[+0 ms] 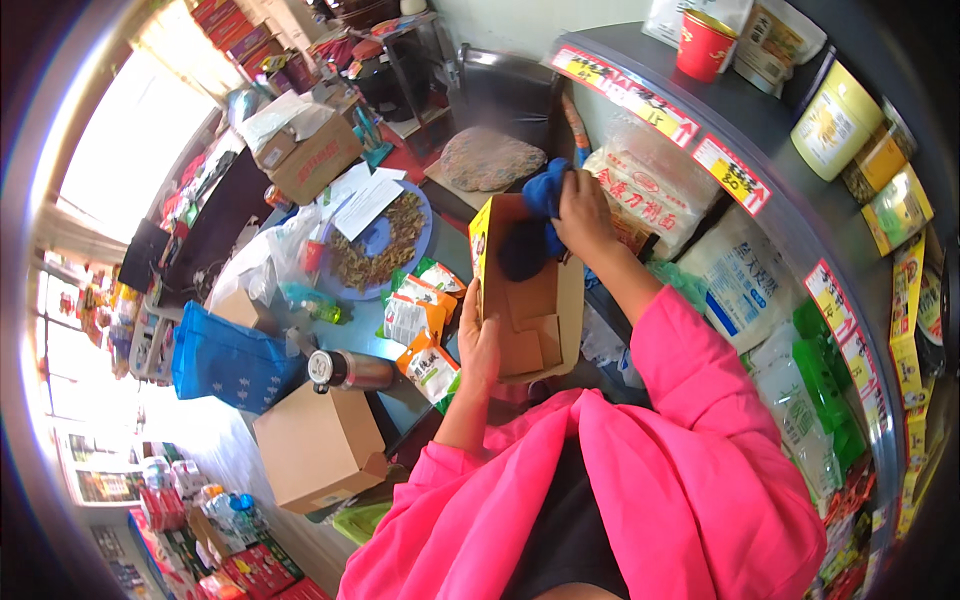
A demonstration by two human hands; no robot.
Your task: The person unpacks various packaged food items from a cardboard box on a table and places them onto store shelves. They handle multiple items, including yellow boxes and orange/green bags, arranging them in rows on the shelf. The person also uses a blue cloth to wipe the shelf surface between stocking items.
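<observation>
An open cardboard box [536, 300] with a yellow printed side is tilted before me. My left hand [478, 334] grips its left wall, fingers along the outer side. My right hand [586, 214] is closed on a blue cloth [546, 187] at the box's upper end. Part of the cloth hangs inside, over a dark patch on the inner wall. Cardboard flaps show at the near end of the box's inside. Left of my left hand, several white, orange and green packets [427, 367] lie on the table [367, 315].
A steel flask [351, 370], a blue bag [225, 364] and a closed carton [322, 442] are at the left. A purple tray [420, 217] of dried material lies farther back. Shelving [750, 142] with goods curves along the right, above large sacks [649, 187]. A chair [502, 97] stands behind.
</observation>
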